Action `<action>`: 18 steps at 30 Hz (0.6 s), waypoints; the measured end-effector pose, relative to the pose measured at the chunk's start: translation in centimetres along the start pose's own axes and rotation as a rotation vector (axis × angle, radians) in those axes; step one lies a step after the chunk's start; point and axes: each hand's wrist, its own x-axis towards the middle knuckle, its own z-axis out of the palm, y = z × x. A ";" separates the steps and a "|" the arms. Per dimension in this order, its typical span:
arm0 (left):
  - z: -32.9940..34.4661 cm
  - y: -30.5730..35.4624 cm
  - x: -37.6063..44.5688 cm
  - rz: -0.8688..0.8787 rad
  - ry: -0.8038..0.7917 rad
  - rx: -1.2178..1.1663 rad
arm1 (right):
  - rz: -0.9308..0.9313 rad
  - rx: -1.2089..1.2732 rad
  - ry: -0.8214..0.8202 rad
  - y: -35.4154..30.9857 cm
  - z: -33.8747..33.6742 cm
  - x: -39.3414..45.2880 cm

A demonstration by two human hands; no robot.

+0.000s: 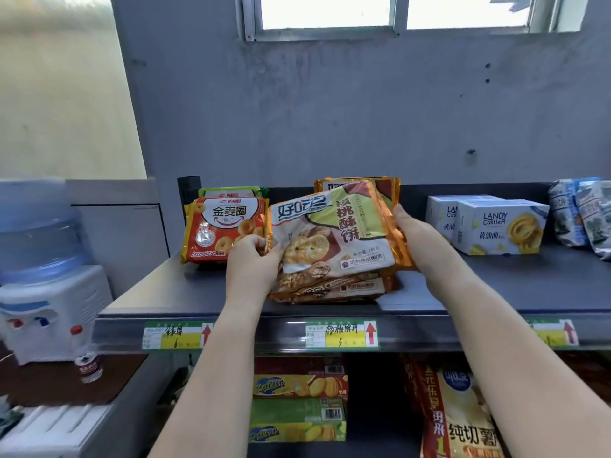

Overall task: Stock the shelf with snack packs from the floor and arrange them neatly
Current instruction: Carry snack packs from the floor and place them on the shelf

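I've got the walnut pack (pixel 334 233) tilted over the shelf (pixel 496 285), left hand (pixel 253 262) pinching its lower left corner, right hand (pixel 415 233) closed on its right edge. More walnut packs (pixel 330 287) lie under it; another stands behind, mostly hidden. Red packs (pixel 224 226) stand left, white boxes (pixel 499 226) right. Bags (pixel 588 216) at far right are cut off. The lower tier is dim.

head view, close, facing forward-down at shelf (pixel 231 312)
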 end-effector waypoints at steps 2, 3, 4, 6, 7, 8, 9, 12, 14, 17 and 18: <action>-0.4 -0.3 0.1 -0.025 0.017 0.020 | 0.002 0.005 0.066 0.2 -0.4 1.1; -0.7 -0.4 0.1 -0.035 0.025 0.035 | -0.006 -0.019 0.122 0.5 -0.6 1.9; -1.0 -0.6 0.2 -0.040 0.036 0.047 | -0.017 -0.073 0.178 0.7 -0.8 2.6; -1.9 -0.8 0.3 -0.038 0.063 0.070 | 0.000 -0.214 0.241 1.2 -1.2 4.1; -2.3 -0.9 0.3 -0.037 0.078 0.085 | 0.020 -0.281 0.235 1.6 -1.3 5.0; -2.7 -1.0 0.4 -0.041 0.092 0.099 | 0.048 -0.348 0.206 1.8 -1.2 5.5; -3.1 -1.0 0.5 -0.047 0.105 0.113 | 0.077 -0.411 0.167 1.9 -0.9 6.0; -3.8 -1.1 0.6 -0.086 0.132 0.158 | 0.175 -0.550 0.050 2.3 0.4 7.3; -4.1 -1.0 0.8 -0.119 0.129 0.224 | 0.237 -0.634 -0.009 2.8 1.3 8.2; -4.1 -0.7 1.0 -0.121 0.120 0.404 | 0.296 -0.674 -0.057 3.2 1.8 9.5; -4.0 -0.6 1.1 -0.110 0.129 0.461 | 0.307 -0.649 -0.061 3.3 1.7 9.7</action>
